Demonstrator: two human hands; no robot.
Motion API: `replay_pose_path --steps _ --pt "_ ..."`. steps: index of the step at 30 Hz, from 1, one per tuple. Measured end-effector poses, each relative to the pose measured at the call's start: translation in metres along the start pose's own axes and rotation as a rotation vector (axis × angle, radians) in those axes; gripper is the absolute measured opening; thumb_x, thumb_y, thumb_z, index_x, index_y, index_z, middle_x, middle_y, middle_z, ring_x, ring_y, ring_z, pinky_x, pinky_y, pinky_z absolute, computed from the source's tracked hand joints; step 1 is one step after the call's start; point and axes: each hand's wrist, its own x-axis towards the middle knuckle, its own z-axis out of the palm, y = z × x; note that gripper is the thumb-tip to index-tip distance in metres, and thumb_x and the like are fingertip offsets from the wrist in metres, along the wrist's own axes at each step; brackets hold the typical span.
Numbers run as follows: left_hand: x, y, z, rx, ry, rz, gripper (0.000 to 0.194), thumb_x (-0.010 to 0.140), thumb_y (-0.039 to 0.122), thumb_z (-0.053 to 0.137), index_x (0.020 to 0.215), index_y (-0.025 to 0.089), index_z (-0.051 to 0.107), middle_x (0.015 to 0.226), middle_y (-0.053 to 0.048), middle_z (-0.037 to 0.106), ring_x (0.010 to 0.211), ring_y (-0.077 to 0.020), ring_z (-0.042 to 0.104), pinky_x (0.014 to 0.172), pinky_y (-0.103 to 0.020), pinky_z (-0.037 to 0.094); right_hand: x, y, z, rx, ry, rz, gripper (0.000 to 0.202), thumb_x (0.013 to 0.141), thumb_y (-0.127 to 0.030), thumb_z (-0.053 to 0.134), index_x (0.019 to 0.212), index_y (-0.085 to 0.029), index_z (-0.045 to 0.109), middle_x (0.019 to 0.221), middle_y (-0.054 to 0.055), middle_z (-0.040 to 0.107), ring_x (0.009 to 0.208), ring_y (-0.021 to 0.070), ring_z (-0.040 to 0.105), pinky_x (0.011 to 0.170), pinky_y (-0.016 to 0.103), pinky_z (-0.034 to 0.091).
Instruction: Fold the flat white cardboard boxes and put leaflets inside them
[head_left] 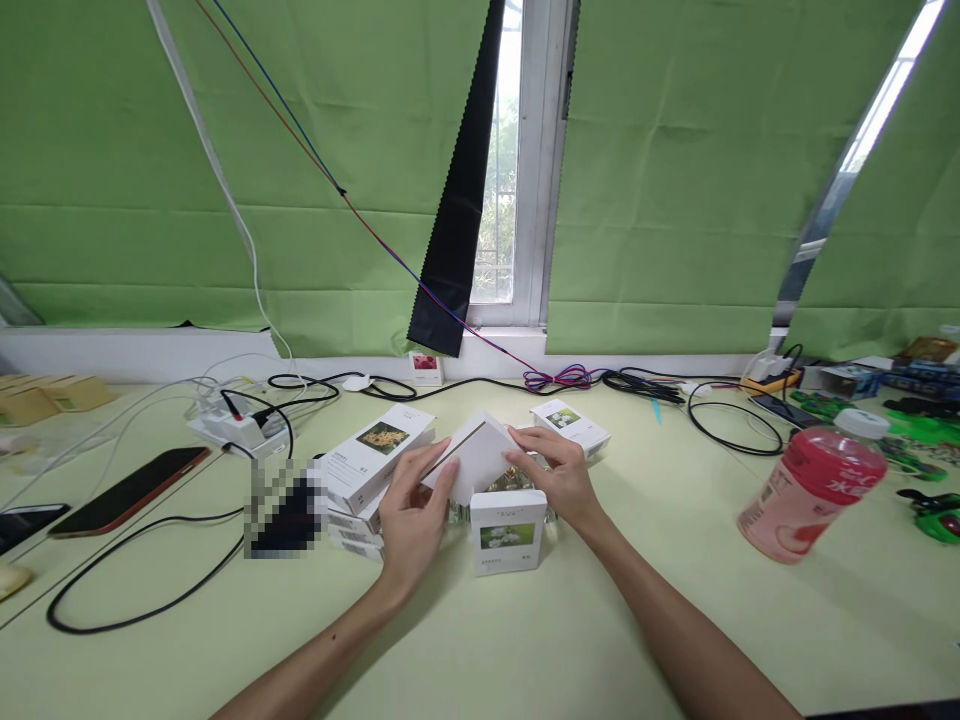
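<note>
Between my two hands a white cardboard box (480, 455) is held tilted above the table. My left hand (420, 495) pinches its left side with thumb and fingers. On the upper right edge, the fingertips of my right hand (559, 475) grip it. Just below stands a small white box (508, 535) with a picture of white flowers, upright and facing me. Some shiny glass-like items (510, 480) show partly behind that box. Left of my left hand lies a stack of white boxes (379, 455), the top one printed with yellow flowers.
Behind my right hand lies another white flower box (571, 428). A pink bottle (814, 495) stands to the right. On the left are a phone (131, 490), a power strip (238, 430) and looping black cables. Coiled wires (559, 377) run along the back below the window.
</note>
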Motion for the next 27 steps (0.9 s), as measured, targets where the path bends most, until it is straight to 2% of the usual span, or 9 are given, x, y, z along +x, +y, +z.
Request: replay_pose_path --steps 13,27 --pt "-0.0008 -0.0026 -0.0016 0.034 0.007 0.07 0.026 0.088 0.039 0.071 0.112 0.033 0.077 0.11 -0.003 0.063 0.066 -0.0086 0.057 0.044 -0.018 0.046 0.0004 -0.0008 0.0015 0.09 0.041 0.082 0.015 0.082 -0.023 0.076 0.095 -0.027 0.083 0.097 0.005 0.081 0.095 0.0253 0.075 0.084 0.039 0.061" --pt "-0.0008 -0.0047 -0.0008 0.041 0.018 0.091 0.025 0.088 0.038 0.071 0.111 0.031 0.078 0.107 -0.004 0.064 0.061 -0.0068 0.054 0.041 -0.017 0.042 -0.0003 0.0025 0.0018 0.093 0.048 0.095 0.013 0.083 -0.025 0.076 0.094 -0.025 0.083 0.099 0.007 0.081 0.097 0.0268 0.075 0.085 0.041 0.062"
